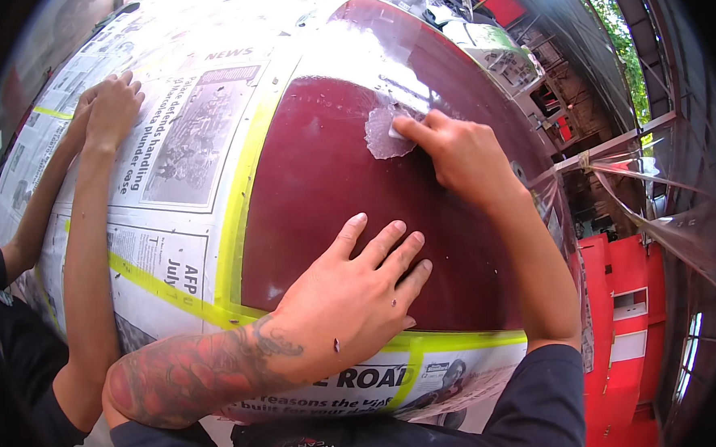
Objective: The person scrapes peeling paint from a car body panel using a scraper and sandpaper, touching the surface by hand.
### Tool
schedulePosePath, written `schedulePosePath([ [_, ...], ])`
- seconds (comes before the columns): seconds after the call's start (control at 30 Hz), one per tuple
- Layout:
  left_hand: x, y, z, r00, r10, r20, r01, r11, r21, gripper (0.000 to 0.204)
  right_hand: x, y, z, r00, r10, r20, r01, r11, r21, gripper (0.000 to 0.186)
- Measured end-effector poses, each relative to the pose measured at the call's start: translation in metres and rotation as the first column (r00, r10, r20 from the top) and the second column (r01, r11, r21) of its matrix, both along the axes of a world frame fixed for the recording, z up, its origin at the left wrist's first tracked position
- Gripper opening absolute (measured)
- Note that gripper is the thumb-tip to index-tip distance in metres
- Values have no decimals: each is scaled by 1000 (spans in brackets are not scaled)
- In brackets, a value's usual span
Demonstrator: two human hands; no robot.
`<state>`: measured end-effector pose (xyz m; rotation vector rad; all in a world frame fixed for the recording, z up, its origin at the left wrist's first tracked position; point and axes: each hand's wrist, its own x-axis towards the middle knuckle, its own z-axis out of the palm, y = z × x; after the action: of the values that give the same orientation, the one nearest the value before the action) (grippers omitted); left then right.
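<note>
Clenched fingers of right hand [472, 159] on small white piece [397, 131], at right edge of pale, jagged patch [382, 140] on glossy maroon panel [307, 177] | Spread left hand [352, 293] with fingers released and empty over panel's near edge | Saw yellow tape [240, 205] and newspaper [185, 202] bordering panel | Noted co-worker's hands [117, 101] over newspaper, far left

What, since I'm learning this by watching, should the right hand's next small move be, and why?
Probably one short stroke of the small white piece across the pale patch: the right hand already pinches it at the patch's edge, while the left hand is spread over the dark red panel, apart from that patch.
</note>
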<state>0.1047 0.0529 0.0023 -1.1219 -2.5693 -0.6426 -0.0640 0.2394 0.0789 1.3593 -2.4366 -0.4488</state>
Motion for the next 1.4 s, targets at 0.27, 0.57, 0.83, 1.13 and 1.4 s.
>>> schedulePosePath([
  [0.27, 1, 3, 3, 1000, -12, 12, 11, 1000, 16, 57, -19, 0, 3, 998, 61, 25, -60, 998, -23, 41],
  [0.57, 1, 2, 1, 1000, -6, 17, 6, 1000, 18, 58, -16, -2, 0, 1000, -19, 6, 19, 1000, -4, 46],
  [0.83, 3, 4, 6, 1000, 0, -17, 0, 1000, -17, 58, -8, -10, 2, 999, -43, -28, 43, 999, 10, 35],
  [1.13, 1, 5, 9, 1000, -3, -18, 2, 998, -69, 58, -9, -16, 0, 997, -59, -44, 61, 998, 31, 37],
  [1.4, -1, 2, 2, 999, 16, 33, -15, 1000, -18, 57, 7, -1, -10, 1000, -14, -18, 15, 998, 59, 33],
])
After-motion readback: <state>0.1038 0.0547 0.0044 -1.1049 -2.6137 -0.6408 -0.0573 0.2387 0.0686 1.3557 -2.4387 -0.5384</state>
